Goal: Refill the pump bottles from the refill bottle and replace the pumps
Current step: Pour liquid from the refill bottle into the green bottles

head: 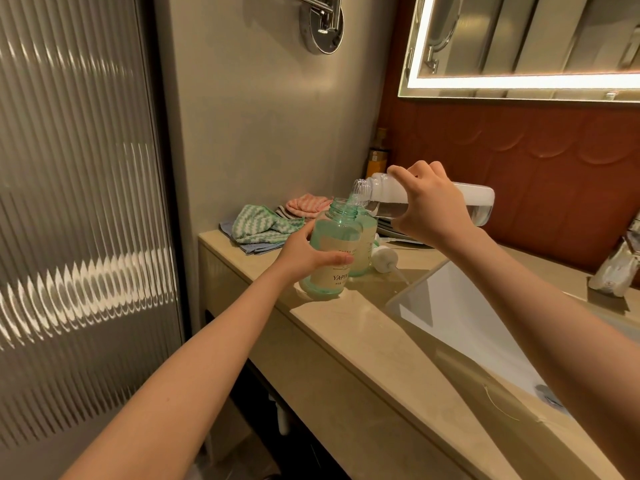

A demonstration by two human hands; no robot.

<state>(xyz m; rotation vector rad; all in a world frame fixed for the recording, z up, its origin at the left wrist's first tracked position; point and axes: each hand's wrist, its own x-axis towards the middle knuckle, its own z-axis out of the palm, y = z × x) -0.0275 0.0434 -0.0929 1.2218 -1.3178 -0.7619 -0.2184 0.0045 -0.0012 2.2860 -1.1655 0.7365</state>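
My left hand (308,252) grips a green pump bottle (330,251) with a cream label; it stands tilted on the counter with its neck open. My right hand (429,206) holds the clear refill bottle (388,195) almost level, its open mouth just above the green bottle's neck, and clear liquid runs across. A second green bottle (367,244) stands right behind the first, mostly hidden. A white pump (386,258) with its thin tube lies on the counter beside the bottles.
Folded striped cloths (263,226) lie at the counter's back left. A white sink basin (460,320) sits to the right, with a wrapped tap (620,268) beyond it. An amber bottle (377,154) stands in the corner. A ribbed glass door (79,220) is on the left.
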